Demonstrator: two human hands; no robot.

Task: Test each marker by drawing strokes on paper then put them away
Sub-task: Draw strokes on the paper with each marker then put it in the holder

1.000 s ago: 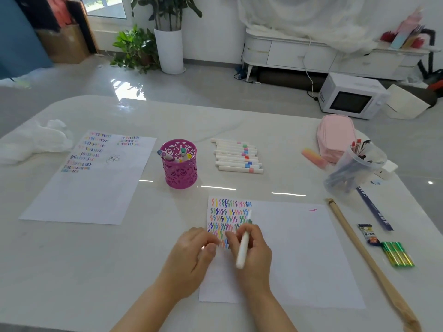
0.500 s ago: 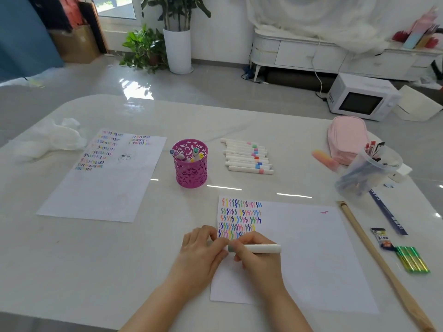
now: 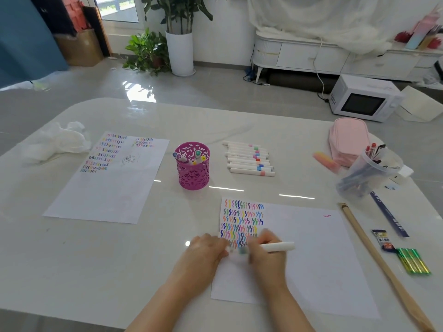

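**On the near sheet: stroke's done, marker gets capped**

Down at the bottom-left of the near paper (image 3: 311,259), things flip fast. A second ago the right hand (image 3: 266,257) has the marker (image 3: 278,246) standing up with its tip on the sheet, adding to the block of coloured squiggles (image 3: 242,221). Now the marker lies level, white barrel poking out to the right. That hand's curled fingers still grip it, right over the paper.

The left hand (image 3: 206,255) sits right up against the tip end, where a greenish smear looks like the cap (image 3: 243,250). There's too much motion blur to say whether the left fingers actually pinch it or just rest there, so I can't call that grip.

My read: this colour passes its test and is getting capped. Next stop is probably the pink cup (image 3: 193,173), which already holds a few markers. The row of white markers (image 3: 249,160) beyond the sheet looks like the untested queue, so there's plenty of the job left.
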